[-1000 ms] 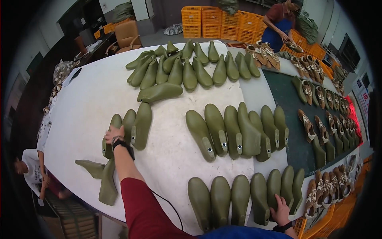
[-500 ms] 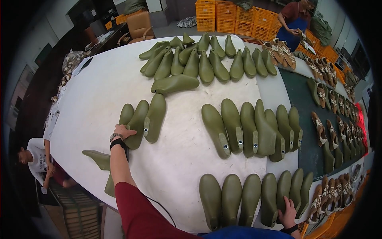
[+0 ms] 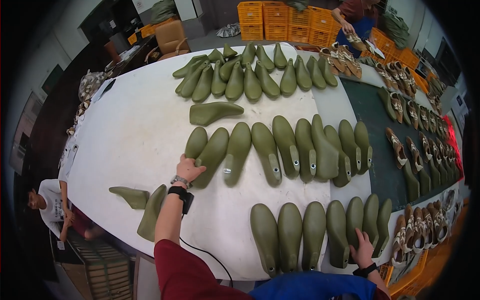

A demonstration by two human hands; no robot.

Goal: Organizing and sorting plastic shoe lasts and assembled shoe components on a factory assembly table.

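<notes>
My left hand [image 3: 190, 169] has its fingers curled on the heel end of a short olive-green shoe last [image 3: 196, 141], the leftmost of the middle row. Its fingertips touch the neighbouring shoe last [image 3: 212, 155], and a third one [image 3: 238, 147] lies just right of that. In the front row on the right, my right hand [image 3: 363, 252] grips the heel end of a shoe last [image 3: 354, 216]. Other lasts lie close against it on both sides, and the fingers' undersides are hidden.
A lone last [image 3: 215, 113] lies sideways behind the middle row. Several lasts [image 3: 235, 82] fill the back. Two more lie near my left forearm, by a black cable [image 3: 212, 257]. Strappy shoes [image 3: 395, 145] stand at right. One person [image 3: 50, 205] is at left, another [image 3: 357, 22] far right.
My left hand has moved right, and the three lasts beside it have shifted right, up to the rest of the middle row. My right hand stays on the front row.
</notes>
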